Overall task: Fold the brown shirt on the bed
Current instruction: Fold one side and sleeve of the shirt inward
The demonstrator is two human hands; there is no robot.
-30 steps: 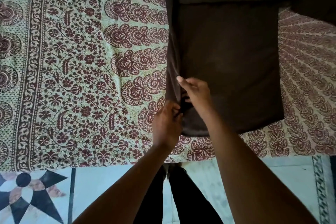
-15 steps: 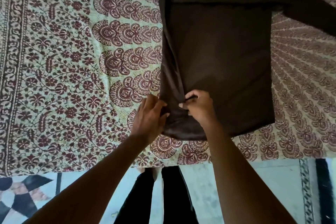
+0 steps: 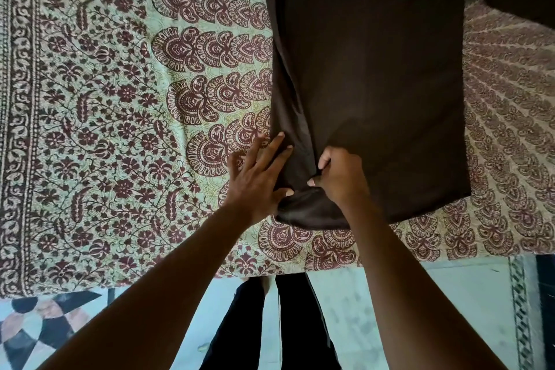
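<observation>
The brown shirt (image 3: 375, 84) lies flat on the bed, its hem toward me and one sleeve stretching off to the upper right. Its left side is folded inward along the body. My left hand (image 3: 258, 177) lies flat with fingers spread straight, pressing the shirt's left edge near the hem. My right hand (image 3: 339, 174) sits just beside it, fingers curled and pinching a bunch of fabric at the lower left corner of the shirt.
The bed is covered by a patterned maroon and pale green bedsheet (image 3: 105, 129). Its near edge runs across the lower part of the view, with tiled floor (image 3: 420, 309) and my dark trouser legs (image 3: 288, 324) below.
My left hand has let go of the fabric and spread flat on the shirt's left edge. My right hand keeps its pinch near the hem corner.
</observation>
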